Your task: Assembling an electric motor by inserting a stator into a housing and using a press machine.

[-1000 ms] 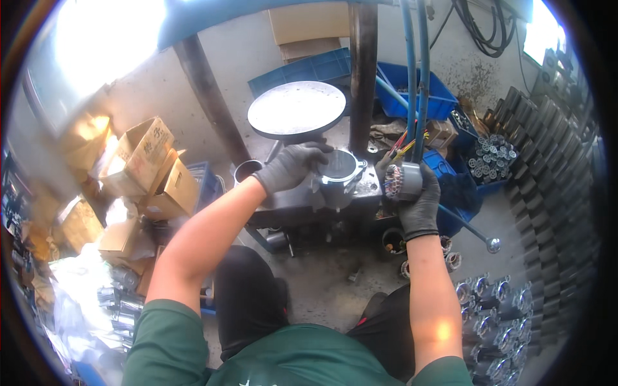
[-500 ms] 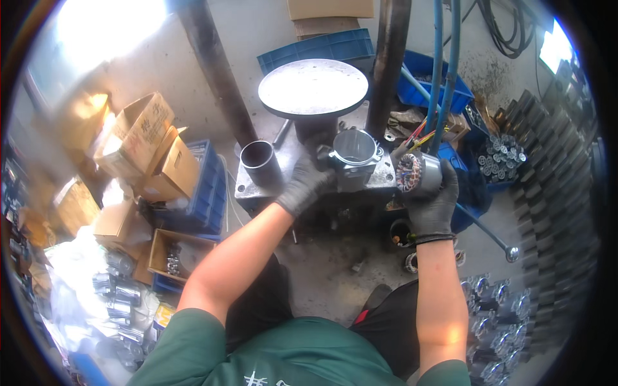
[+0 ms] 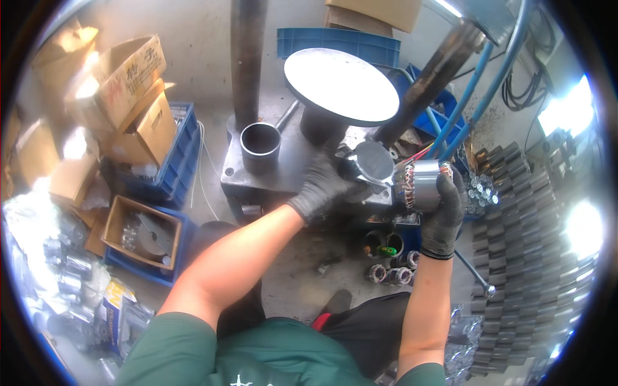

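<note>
My right hand (image 3: 443,215), in a dark glove, is closed around a motor stator (image 3: 425,183), a grey metal cylinder with bound wire windings showing at its ends. It holds the stator on its side, just right of a silvery metal motor housing (image 3: 374,162). My left hand (image 3: 325,185), also gloved, is closed on the left side of that housing; its fingertips are partly hidden. The housing's round top face tilts a little. An open steel tube (image 3: 260,147) stands upright on the steel machine base (image 3: 241,177), left of my left hand.
A round metal disc (image 3: 342,85) on a thick post rises behind my hands, between two steel columns (image 3: 246,64). Blue hoses (image 3: 496,83) hang at right. Stacked metal cylinders (image 3: 521,257) line the right side. Cardboard boxes (image 3: 138,128) and blue crates (image 3: 183,164) stand left. Several stators (image 3: 389,275) lie below.
My view has swung and tilted. The stator in my right hand has turned more sideways and come closer to the housing. My left hand has moved further around the housing, which now leans.
</note>
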A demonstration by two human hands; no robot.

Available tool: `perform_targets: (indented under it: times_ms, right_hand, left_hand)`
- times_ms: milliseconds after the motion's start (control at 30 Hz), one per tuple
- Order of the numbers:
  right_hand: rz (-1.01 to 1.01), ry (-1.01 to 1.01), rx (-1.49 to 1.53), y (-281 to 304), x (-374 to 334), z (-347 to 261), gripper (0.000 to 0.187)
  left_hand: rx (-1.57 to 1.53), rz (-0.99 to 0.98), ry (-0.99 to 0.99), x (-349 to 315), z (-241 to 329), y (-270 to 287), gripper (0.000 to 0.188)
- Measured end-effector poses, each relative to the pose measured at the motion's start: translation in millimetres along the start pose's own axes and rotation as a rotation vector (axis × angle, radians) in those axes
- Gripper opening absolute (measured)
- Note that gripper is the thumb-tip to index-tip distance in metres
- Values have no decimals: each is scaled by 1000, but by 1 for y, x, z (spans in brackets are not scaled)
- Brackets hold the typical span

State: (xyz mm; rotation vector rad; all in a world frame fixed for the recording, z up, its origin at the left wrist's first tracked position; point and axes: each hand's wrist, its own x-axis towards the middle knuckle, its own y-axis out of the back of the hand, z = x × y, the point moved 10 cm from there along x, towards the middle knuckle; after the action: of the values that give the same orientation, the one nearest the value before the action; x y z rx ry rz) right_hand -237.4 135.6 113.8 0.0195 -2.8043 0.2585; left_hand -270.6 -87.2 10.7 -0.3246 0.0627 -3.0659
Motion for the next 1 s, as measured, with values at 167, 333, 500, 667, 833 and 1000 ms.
perform_targets:
  times_ms: [167,333,500,667,833,1000]
  right_hand:
    - [-22,157,-324,-24,19,-17,49]
    - [-81,185,-399,-42,18,0,50]
    - [-219,322,-592,-63,16,6,48]
    - [-251,262,-606,-76,17,8,45]
    - [-267,180,-615,-72,23,16,41]
    - [-279,140,-500,-72,23,25,42]
  left_hand:
    - [-424,-95,106,-3,-18,-15,120]
    - [-987,-138,432,-23,-15,-36,119]
    - [-115,-188,74,-15,-7,-16,117]
    - [-124,-210,64,-12,-7,-15,117]
    - [-36,-235,40,-16,4,-11,116]
    - [6,-242,47,-19,11,-10,109]
